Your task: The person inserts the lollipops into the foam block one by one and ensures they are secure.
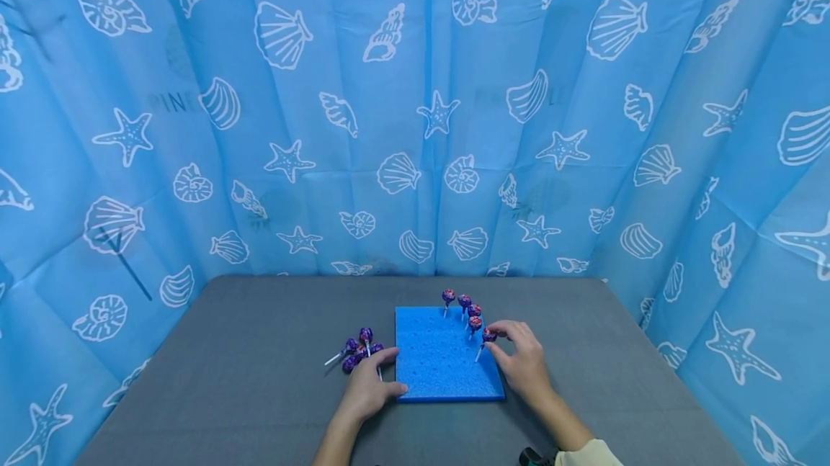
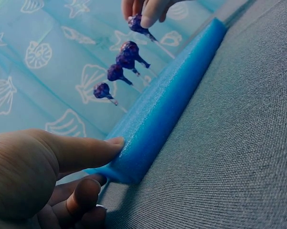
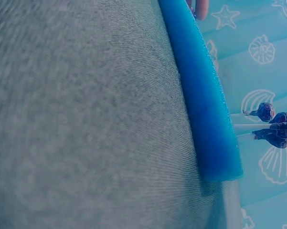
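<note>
My right hand (image 1: 524,365) pinches the wrapped head of a purple-and-red lollipop (image 1: 488,336) between thumb and fingers, over the right side of a blue foam board (image 1: 434,372). Its white stick slants down to the foam. Several more lollipops (image 1: 475,323) stand upright in the board in a line toward its far edge, also seen as dark wrapped heads (image 2: 115,72) in the left wrist view. My left hand (image 1: 368,390) rests against the board's left edge, thumb (image 2: 93,151) on the near corner and fingers spread along the side. In the right wrist view, my right hand is mostly out of frame.
Several loose lollipops (image 1: 351,363) lie in a small pile on the grey tabletop (image 1: 259,379), left of the board and just beyond my left hand. A blue curtain (image 1: 415,127) with white shell prints hangs behind the table and along both sides.
</note>
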Available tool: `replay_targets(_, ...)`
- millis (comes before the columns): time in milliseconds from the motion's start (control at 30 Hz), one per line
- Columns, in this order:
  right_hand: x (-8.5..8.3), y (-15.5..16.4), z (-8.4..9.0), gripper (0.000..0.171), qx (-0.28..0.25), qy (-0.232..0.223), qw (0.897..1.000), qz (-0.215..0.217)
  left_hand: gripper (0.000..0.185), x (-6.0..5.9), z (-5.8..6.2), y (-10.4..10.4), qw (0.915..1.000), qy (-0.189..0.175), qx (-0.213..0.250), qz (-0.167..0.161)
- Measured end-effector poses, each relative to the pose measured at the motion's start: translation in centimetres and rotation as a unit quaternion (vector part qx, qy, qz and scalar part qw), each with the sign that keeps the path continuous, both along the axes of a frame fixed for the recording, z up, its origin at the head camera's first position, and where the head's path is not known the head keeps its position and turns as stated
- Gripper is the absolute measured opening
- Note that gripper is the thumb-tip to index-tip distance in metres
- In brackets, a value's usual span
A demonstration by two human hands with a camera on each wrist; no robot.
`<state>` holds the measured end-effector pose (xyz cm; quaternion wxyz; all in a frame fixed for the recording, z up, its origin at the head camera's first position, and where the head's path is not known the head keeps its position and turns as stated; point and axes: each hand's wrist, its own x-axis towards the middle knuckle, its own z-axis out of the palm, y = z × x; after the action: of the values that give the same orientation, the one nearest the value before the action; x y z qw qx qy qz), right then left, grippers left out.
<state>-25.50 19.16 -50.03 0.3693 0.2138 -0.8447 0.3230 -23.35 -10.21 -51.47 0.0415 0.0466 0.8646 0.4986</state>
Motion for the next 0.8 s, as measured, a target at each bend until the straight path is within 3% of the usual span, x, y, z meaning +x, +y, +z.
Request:
replay_targets(300,-0.14,-0.1,0.0,0.034,0.03,0.018,0.999,0.018,0.063,-0.04,-0.08,0.03,0.9999,0.002,-0.009,0.006)
replay_targets(800,0.09,-0.29,-0.48,0.032,0.042,-0.006,0.999,0.021,0.063,-0.1,-0.12,0.12,0.9999,-0.006,-0.007,0.009)
